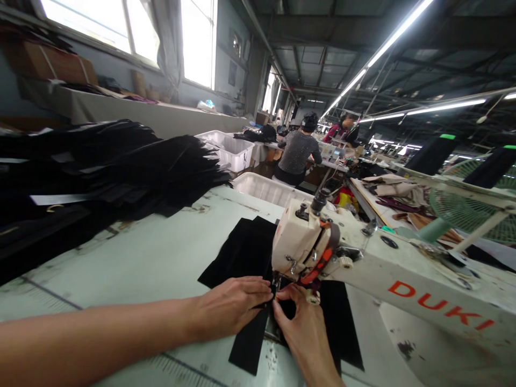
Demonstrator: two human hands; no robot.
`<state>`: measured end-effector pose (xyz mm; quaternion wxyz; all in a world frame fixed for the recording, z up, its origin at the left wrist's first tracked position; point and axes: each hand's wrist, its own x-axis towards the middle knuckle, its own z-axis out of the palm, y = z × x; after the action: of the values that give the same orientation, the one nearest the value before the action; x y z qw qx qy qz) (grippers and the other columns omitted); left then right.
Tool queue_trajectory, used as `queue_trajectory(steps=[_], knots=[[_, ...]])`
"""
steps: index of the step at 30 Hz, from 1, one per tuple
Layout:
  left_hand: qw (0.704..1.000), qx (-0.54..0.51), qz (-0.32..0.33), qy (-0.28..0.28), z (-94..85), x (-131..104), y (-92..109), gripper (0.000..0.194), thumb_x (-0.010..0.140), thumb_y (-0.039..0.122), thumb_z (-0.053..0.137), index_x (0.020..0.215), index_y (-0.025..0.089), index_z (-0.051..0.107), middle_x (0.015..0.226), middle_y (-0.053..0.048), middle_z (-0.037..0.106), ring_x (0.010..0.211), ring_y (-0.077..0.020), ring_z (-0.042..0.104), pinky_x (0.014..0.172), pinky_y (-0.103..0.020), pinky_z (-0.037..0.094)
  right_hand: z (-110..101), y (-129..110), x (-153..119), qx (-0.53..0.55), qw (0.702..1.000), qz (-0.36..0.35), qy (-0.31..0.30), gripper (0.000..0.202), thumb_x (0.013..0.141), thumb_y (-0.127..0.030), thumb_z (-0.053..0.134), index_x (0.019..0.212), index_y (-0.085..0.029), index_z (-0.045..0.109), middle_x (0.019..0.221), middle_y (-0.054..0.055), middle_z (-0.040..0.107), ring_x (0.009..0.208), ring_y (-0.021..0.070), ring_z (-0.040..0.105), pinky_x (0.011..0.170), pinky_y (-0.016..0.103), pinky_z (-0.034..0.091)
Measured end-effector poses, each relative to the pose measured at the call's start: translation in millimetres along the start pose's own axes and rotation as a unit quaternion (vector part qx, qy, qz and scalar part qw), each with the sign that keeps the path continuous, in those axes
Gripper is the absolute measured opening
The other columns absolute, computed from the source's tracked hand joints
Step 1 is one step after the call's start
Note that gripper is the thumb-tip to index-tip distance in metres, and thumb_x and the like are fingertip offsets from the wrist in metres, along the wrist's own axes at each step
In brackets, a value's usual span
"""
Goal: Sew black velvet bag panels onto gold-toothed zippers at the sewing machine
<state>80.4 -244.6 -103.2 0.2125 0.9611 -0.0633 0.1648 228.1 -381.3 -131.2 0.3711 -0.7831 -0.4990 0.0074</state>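
Note:
Black fabric (237, 252) lies on the pale green table under the head of a sewing machine (300, 242). My left hand (242, 302) rests flat on this cloth, its fingers stretched out together toward the needle area. Just right of the needle, my right hand (298, 317) curls with thumb and forefinger pinched close to the presser foot. What lies between those fingertips is too small to make out, though dark cloth runs beneath them. More black fabric (341, 322) spreads out to the right of my right hand, and a strip (250, 344) hangs toward me below my left.
A large stack of black fabric pieces (121, 166) covers the table's left side. White plastic bins (258, 185) stand beyond the far edge. Two people work farther back, one seated facing away (298, 153). Thread cones (433, 153) and a green fan (459, 199) are at the right.

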Motion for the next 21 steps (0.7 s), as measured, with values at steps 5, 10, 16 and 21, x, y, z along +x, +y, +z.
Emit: queue_trajectory(steps=[5, 10, 16, 21], knots=[[0.995, 0.077, 0.069, -0.006, 2.7, -1, 2, 0.036, 0.096, 0.011, 0.045, 0.128, 0.002, 0.059, 0.127, -0.017, 0.065, 0.129, -0.0267, 0.053, 0.118, -0.036, 0.034, -7, 3, -6, -0.030, 0.999, -0.014, -0.022, 0.011, 0.084, -0.021, 0.060, 0.089, -0.025, 0.069, 0.095, 0.004, 0.071, 0.089, 0.0249, 0.070, 0.080, 0.038, 0.056], [0.993, 0.096, 0.062, -0.030, -2.2, 0, 3, 0.037, 0.098, 0.017, 0.045, 0.132, 0.004, 0.055, 0.129, -0.016, 0.063, 0.128, -0.0263, 0.053, 0.117, -0.036, 0.034, -8, 23, -16, -0.094, 0.991, -0.095, -0.005, 0.021, 0.087, -0.031, 0.064, 0.107, -0.027, 0.069, 0.111, 0.003, 0.071, 0.102, 0.0211, 0.069, 0.088, 0.031, 0.057], [0.993, 0.091, 0.033, -0.063, -6.5, 7, -4, 0.042, 0.096, 0.019, 0.052, 0.136, 0.005, 0.051, 0.133, -0.016, 0.059, 0.131, -0.0275, 0.050, 0.119, -0.038, 0.031, -3, 31, -10, -0.140, 0.986, -0.084, 0.019, 0.022, 0.090, -0.036, 0.059, 0.107, -0.027, 0.069, 0.110, 0.005, 0.071, 0.103, 0.0245, 0.068, 0.087, 0.037, 0.058], [0.993, 0.092, 0.033, -0.066, -6.4, 8, -7, 0.041, 0.098, 0.021, 0.052, 0.136, 0.008, 0.050, 0.133, -0.014, 0.058, 0.132, -0.0250, 0.048, 0.120, -0.035, 0.027, 5, 19, -5, -0.162, 0.982, -0.062, 0.076, 0.027, 0.086, -0.031, 0.057, 0.108, -0.019, 0.065, 0.108, 0.013, 0.069, 0.102, 0.0314, 0.066, 0.088, 0.047, 0.054]])
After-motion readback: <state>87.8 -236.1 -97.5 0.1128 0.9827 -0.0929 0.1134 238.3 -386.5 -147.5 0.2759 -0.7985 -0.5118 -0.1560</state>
